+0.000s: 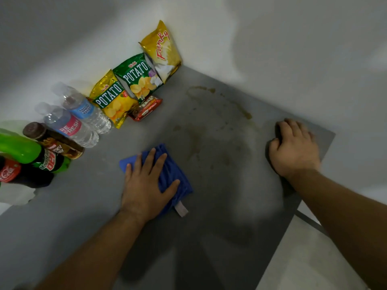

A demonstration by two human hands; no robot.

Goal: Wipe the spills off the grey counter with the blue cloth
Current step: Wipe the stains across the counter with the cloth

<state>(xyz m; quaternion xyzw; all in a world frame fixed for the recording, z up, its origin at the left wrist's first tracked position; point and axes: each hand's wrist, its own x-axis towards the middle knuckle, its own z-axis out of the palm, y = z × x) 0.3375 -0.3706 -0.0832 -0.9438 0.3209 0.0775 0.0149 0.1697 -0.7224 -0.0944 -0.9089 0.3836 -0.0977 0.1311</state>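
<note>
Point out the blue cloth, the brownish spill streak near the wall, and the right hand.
blue cloth (pixel 174 174): head view, bare fabric right of the fingers.
brownish spill streak (pixel 244 111): head view, its dark end.
right hand (pixel 294 150): head view, back of hand.

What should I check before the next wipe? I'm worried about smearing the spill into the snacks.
1. Left hand flat on the blue cloth: ok.
2. Cloth flat on the grey counter: ok.
3. Cloth reaches the brown spills: not ok, they lie to its right and further back.
4. Right hand out of the wiping path: ok, braced near the counter's right edge.
5. Snack packets and bottles apart from the spills: ok, lined along the wall.
6. Cloth underside clean: cannot tell.
</note>
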